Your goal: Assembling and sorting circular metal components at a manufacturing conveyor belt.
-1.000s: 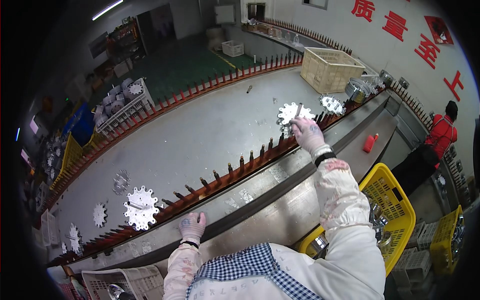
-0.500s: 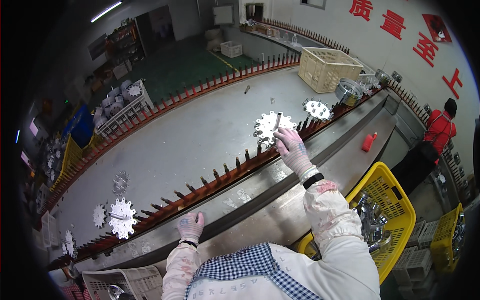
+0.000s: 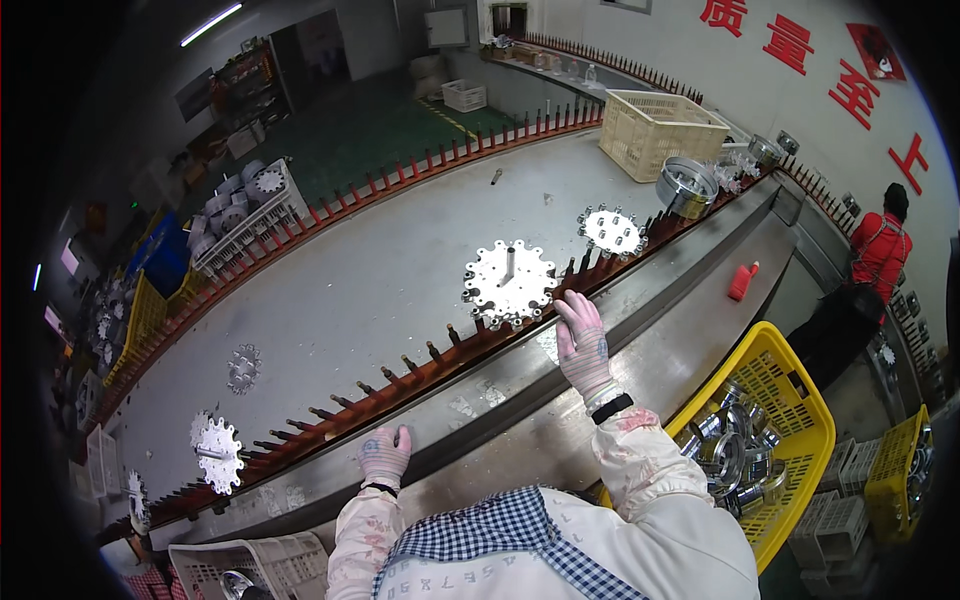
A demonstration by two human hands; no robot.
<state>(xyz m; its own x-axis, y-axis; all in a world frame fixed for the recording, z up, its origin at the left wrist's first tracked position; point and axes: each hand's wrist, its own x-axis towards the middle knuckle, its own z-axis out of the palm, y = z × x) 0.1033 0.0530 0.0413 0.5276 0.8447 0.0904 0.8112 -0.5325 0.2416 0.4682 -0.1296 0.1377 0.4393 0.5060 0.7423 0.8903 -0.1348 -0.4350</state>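
A shiny scalloped metal disc with an upright spindle and small parts around its rim sits over the row of pins in front of me. Just to the right of its edge is my right hand, in a striped pink-white glove, fingers stretched out and holding nothing; whether a fingertip touches the rim I cannot tell. My left hand, gloved alike, rests on the near metal ledge with its thumb apart and nothing visible in it. Farther right along the pins sits a second disc with several short studs.
Another spindled disc stands at the left of the pin row. A cream crate and a metal ring are at the far right. Beside me are a yellow basket of metal rings and a red tool. A co-worker in red stands right.
The discs and pins have shifted left along the bench edge. My right hand has drawn back from beside the spindle toward me. My left hand has stayed on the ledge.
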